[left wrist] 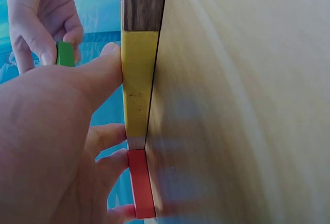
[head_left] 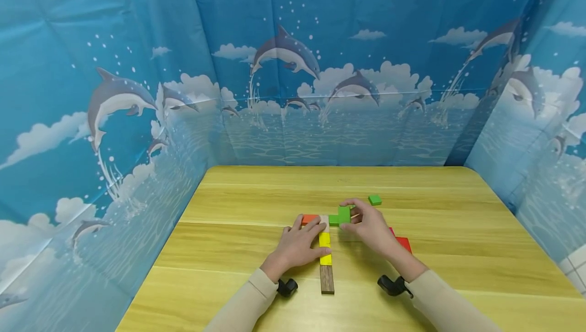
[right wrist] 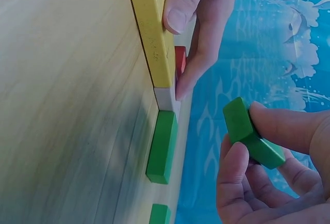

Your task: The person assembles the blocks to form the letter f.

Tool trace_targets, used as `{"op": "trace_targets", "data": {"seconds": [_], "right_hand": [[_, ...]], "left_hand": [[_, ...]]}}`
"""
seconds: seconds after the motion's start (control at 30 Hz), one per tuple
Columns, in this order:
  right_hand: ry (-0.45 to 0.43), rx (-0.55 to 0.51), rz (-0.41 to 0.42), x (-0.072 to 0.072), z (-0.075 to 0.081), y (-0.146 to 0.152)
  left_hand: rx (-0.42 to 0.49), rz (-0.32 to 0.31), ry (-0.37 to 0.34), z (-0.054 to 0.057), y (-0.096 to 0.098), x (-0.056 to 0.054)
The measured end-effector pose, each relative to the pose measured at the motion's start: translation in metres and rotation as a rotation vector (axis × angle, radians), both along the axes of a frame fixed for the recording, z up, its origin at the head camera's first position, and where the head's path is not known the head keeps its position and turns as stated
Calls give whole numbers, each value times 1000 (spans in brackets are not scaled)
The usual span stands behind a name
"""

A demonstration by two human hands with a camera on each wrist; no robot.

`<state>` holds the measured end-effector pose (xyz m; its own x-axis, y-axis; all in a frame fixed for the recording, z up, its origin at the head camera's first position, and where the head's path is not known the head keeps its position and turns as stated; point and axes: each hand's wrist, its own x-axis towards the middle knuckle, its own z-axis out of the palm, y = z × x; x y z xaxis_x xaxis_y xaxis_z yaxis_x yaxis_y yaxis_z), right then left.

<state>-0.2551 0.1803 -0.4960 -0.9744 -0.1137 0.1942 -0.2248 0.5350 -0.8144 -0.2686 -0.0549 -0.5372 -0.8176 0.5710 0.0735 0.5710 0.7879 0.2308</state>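
Observation:
My left hand (head_left: 299, 243) lies over a T-shaped layout of wooden blocks, fingers extended. Its fingertips touch the orange-red block (left wrist: 142, 182) and the pale block (right wrist: 166, 99), and its thumb lies against the yellow section (head_left: 325, 248). A dark brown block (head_left: 327, 279) continues the stem toward me. To the right of the pale block lies a flat green block (right wrist: 162, 146). Just above its right end, my right hand (head_left: 370, 228) pinches another green block (right wrist: 242, 123) between thumb and fingers, tilted and raised off the table.
A loose green block (head_left: 375, 200) lies farther back on the wooden table (head_left: 256, 189). Red blocks (head_left: 404, 244) sit partly hidden under the right forearm. Black wrist cameras hang beneath both sleeves. A blue dolphin-print curtain (head_left: 293, 133) stands behind the table.

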Motion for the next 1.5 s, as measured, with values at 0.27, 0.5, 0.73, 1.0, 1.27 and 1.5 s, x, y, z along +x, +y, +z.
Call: {"op": "trace_targets", "data": {"seconds": [0.27, 0.5, 0.73, 1.0, 1.27, 1.5], "right_hand": [[11, 4, 3, -14, -1, -9], [7, 10, 0, -27, -2, -13], [17, 36, -26, -43, -3, -17], [5, 33, -22, -57, -7, -21], [-13, 58, -20, -74, -11, -27], [-77, 52, -12, -91, -18, -28]], "left_hand": [[3, -2, -4, -1, -1, 0], [2, -3, 5, -2, -1, 1], [6, -1, 7, -3, -2, 1], [9, -3, -3, -2, -2, 2], [0, -9, 6, -3, -2, 0], [7, -12, 6, -3, -2, 0]]}}
